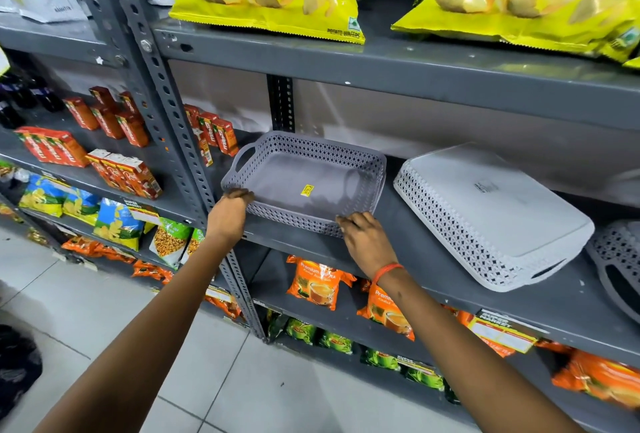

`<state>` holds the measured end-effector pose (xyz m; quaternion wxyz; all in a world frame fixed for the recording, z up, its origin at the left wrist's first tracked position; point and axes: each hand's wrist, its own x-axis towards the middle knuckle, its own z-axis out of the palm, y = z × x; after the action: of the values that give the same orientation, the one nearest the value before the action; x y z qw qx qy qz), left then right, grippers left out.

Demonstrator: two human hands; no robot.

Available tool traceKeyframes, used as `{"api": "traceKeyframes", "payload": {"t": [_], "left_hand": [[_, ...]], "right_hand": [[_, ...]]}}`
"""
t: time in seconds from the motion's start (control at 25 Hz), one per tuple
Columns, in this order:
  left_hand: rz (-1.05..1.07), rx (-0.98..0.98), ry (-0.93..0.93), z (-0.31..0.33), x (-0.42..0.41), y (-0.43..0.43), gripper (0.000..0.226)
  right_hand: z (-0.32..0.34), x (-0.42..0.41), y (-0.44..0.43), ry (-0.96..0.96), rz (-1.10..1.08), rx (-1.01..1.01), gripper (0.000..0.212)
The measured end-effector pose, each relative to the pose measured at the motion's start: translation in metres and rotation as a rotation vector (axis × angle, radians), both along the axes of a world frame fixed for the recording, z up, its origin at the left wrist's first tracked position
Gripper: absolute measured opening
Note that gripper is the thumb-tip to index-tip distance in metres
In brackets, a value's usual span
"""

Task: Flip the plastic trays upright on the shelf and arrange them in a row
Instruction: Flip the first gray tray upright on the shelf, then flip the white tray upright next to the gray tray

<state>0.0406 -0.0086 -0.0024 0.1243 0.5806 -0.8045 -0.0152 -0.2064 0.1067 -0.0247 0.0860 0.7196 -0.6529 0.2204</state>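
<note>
Bare forearms reach up from below. Left hand [231, 208] pinches near-left corner of grey lattice tray [304, 180], right hand [363, 238] fingers curl on near rim. Tray upright, probably being squared on grey metal shelf [433, 259]. White tray [491, 214] beside lies upside down. Shop aisle, tiled floor [242, 380].

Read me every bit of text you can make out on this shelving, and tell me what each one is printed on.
"POTATO WAFERS": yellow chip bag, bottom right corner.
"Premium": orange tea packet; the smaller words under it are blurred.
"SUPER MARKET": shelf price tag; its prices are unreadable.
Red cartons: white brand lettering, too blurred.
Yellow sticker inside the grey tray: too small.
Moulded mark on the overturned white tray: illegible.
</note>
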Motion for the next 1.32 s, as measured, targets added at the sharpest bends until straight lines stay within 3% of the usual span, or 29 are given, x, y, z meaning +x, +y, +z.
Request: {"api": "traceKeyframes", "payload": {"t": [0.16, 0.44, 0.68, 0.88, 1.0, 1.2, 1.32], "left_hand": [[-0.078, -0.119, 0.013, 0.004, -0.047, 0.018, 0.059], [-0.275, -0.23, 0.185, 0.01, -0.22, 0.103, 0.051], [-0.509, -0.338, 0.202, 0.02, -0.368, 0.197, 0.05], [-0.599, -0.252, 0.16, 0.003, -0.411, 0.242, 0.051], [-0.632, -0.103, 0.003, -0.007, -0.432, 0.259, 0.045], [-0.513, 0.086, -0.279, -0.024, -0.452, 0.268, 0.032], [-0.424, 0.001, -0.197, -0.023, -0.463, 0.268, 0.044]], "right_hand": [[0.019, -0.027, 0.021, -0.059, -0.068, -0.061, 0.045], [0.032, -0.174, 0.102, -0.128, -0.219, -0.206, 0.043], [0.012, -0.293, 0.185, -0.237, -0.38, -0.05, 0.049], [-0.003, -0.324, 0.201, -0.33, -0.423, 0.085, 0.036], [-0.012, -0.332, 0.201, -0.318, -0.411, 0.19, 0.036], [-0.024, -0.34, 0.192, -0.349, -0.358, 0.309, 0.043], [-0.024, -0.341, 0.189, -0.434, -0.414, 0.264, 0.039]]}}
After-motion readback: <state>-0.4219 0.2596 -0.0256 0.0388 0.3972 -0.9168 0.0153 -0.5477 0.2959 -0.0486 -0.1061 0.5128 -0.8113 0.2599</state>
